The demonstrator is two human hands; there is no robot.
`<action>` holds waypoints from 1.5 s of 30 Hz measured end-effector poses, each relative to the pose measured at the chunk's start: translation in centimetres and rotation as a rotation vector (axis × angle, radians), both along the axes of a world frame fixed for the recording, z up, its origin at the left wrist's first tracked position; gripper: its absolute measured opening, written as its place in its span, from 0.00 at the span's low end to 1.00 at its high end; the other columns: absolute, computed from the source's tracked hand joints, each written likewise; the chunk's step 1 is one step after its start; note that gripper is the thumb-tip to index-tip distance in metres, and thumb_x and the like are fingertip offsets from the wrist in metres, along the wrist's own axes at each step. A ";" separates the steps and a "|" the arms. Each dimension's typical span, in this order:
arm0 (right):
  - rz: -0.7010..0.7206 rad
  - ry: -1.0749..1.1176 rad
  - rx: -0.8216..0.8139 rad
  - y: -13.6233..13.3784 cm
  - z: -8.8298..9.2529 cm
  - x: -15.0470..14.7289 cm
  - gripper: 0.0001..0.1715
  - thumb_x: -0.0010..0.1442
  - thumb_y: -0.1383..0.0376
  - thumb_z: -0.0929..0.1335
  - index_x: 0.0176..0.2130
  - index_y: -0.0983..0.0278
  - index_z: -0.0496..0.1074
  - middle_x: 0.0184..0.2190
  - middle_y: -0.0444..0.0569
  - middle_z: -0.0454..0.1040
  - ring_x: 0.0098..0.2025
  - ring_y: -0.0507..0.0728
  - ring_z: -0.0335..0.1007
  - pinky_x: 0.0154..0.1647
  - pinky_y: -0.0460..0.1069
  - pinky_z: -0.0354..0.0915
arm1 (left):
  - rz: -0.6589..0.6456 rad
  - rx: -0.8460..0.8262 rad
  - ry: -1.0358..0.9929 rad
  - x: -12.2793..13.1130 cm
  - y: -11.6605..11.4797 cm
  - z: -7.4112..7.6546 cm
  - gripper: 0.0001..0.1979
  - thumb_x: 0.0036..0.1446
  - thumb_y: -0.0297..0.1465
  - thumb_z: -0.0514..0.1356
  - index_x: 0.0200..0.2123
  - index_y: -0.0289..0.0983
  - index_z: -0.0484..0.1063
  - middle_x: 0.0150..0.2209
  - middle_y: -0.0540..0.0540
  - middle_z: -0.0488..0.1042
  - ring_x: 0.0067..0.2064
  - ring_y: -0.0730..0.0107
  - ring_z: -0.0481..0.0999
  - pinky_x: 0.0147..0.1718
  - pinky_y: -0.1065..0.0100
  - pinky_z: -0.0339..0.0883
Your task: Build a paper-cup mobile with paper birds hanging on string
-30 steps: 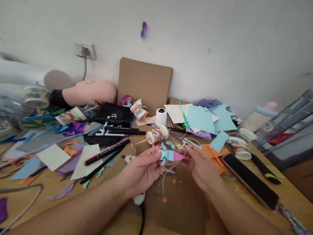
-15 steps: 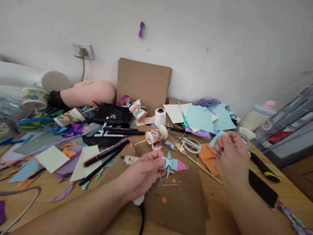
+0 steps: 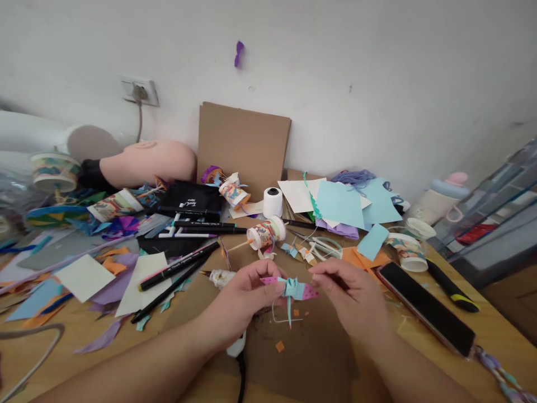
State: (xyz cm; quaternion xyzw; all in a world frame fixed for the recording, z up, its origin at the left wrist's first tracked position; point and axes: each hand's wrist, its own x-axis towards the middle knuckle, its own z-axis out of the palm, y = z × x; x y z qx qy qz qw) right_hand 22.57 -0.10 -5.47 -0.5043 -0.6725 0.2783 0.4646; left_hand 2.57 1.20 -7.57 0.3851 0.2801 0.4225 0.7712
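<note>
My left hand is closed, thumb and fingers pinching a small folded paper piece. Its middle is light blue, its pointed ends are pink with dots, and a narrow blue strip hangs below. At the pink right end, my right hand is closed in a pinch; whatever lies between its fingertips is too small to make out. Under my left hand lies a glue gun, mostly covered, its nozzle showing beyond the knuckles. The bent wire stand and an orange paper scrap rest on the cardboard sheet below.
A decorated paper cup on a stick and a white thread spool stand beyond my hands. Scissors lie nearby. Markers and paper scraps cover the left. At right are a phone and a black-and-yellow handle.
My right hand has come down and left from the raised position, now beside the paper piece. The paper piece has turned in my left hand. The phone and a cup at right are uncovered.
</note>
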 end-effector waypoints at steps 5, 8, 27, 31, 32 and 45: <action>0.107 -0.201 0.293 -1.0 -0.2 -0.2 0.09 0.63 0.70 0.66 0.38 0.58 0.75 0.30 0.45 0.78 0.31 0.54 0.74 0.32 0.48 0.68 | 0.084 0.039 0.057 0.2 -0.1 0.0 0.15 0.45 0.36 0.73 0.26 0.35 0.71 0.31 0.49 0.75 0.33 0.71 0.74 0.36 0.69 0.70; 0.149 -0.275 0.370 -1.0 -0.8 -0.3 0.09 0.64 0.71 0.66 0.40 0.59 0.74 0.31 0.46 0.78 0.33 0.53 0.74 0.35 0.47 0.68 | 0.059 -0.041 0.059 0.5 -0.2 0.3 0.18 0.43 0.38 0.74 0.26 0.35 0.70 0.29 0.49 0.76 0.32 0.70 0.75 0.35 0.67 0.72; -0.007 -0.238 0.415 -0.1 -0.5 0.3 0.08 0.63 0.71 0.66 0.37 0.59 0.72 0.33 0.45 0.76 0.35 0.54 0.73 0.36 0.47 0.68 | -0.017 -0.140 0.008 -0.1 0.3 0.2 0.13 0.50 0.31 0.69 0.34 0.37 0.67 0.28 0.47 0.78 0.28 0.71 0.76 0.20 0.76 0.70; -0.076 -0.163 0.427 -0.1 -0.1 -0.2 0.09 0.63 0.72 0.66 0.35 0.58 0.72 0.30 0.42 0.75 0.32 0.51 0.71 0.33 0.44 0.66 | -0.029 -0.111 -0.007 -0.2 0.1 0.6 0.18 0.50 0.31 0.70 0.45 0.37 0.72 0.32 0.46 0.80 0.29 0.72 0.77 0.23 0.74 0.73; -0.126 -0.132 0.424 -0.2 0.0 -0.2 0.08 0.63 0.71 0.66 0.34 0.58 0.72 0.29 0.41 0.75 0.32 0.51 0.70 0.32 0.44 0.65 | -0.044 -0.115 -0.015 -0.2 0.0 0.7 0.19 0.50 0.31 0.70 0.45 0.36 0.74 0.34 0.45 0.80 0.31 0.71 0.77 0.25 0.74 0.74; -0.356 0.123 0.207 0.4 -0.1 0.2 0.05 0.59 0.63 0.68 0.31 0.61 0.74 0.25 0.42 0.71 0.26 0.51 0.63 0.25 0.45 0.60 | -0.062 -0.125 0.001 0.0 -0.1 0.4 0.16 0.44 0.31 0.74 0.34 0.36 0.72 0.39 0.45 0.78 0.41 0.65 0.78 0.43 0.61 0.73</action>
